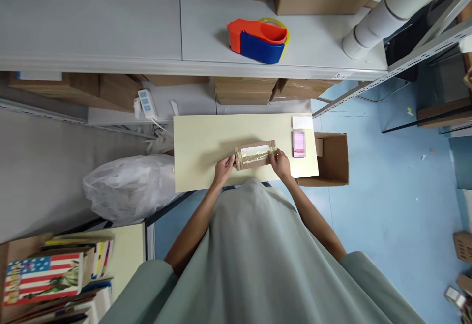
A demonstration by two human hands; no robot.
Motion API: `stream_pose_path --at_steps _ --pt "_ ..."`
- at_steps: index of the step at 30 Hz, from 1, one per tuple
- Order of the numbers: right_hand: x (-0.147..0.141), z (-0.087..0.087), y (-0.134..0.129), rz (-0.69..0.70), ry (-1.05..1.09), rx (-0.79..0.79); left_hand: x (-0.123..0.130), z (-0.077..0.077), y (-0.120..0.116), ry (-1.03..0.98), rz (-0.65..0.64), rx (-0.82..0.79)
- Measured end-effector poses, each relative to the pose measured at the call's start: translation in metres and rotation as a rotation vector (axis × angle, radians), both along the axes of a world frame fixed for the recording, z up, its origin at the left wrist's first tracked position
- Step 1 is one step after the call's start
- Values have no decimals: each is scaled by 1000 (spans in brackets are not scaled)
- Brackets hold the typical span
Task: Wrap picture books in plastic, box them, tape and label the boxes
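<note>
Between my two hands is a small cardboard package (255, 162) with a white label and shiny clear tape across its top. My left hand (224, 169) pinches its left end. At the right end my right hand (280, 163) grips it, thumb on the taped top face. The package is slightly tilted, over the pale yellow table (202, 137); whether it touches the tabletop I cannot tell. To the right of my right hand lies a phone (298, 144) with a lit pinkish screen, and a white paper piece (302, 122) is just behind it.
An orange and blue tape dispenser (258, 41) stands on the shelf (129, 29) ahead. White rolls (391, 14) lean at the right. An open cardboard box (335, 164) sits right of the table, a plastic bag (129, 186) left. Books (44, 277) fill a box at lower left.
</note>
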State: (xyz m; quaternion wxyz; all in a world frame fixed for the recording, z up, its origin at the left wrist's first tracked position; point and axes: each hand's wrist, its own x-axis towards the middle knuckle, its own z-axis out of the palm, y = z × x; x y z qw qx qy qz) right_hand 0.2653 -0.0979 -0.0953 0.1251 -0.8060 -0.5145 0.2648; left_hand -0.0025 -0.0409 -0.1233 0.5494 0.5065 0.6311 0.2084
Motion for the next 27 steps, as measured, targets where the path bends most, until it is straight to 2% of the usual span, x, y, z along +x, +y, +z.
stream_pose_path --at_steps 5,11,16,22,25,27 --pt "-9 6 -2 -54 -23 -24 -6 -3 3 -101 -8 8" --pt "-44 10 -5 -91 -39 -62 -29 10 17 176 -113 133" --pt "-69 14 -7 -188 99 -52 -53 18 31 210 -181 140" --pt "-80 15 -22 -309 276 63 -71 20 40 77 -298 143" --pt "-79 10 -31 -390 339 164 -69 17 38 -24 -326 222" --pt "-75 5 -35 -405 349 171 -65 14 36 -17 -327 243"
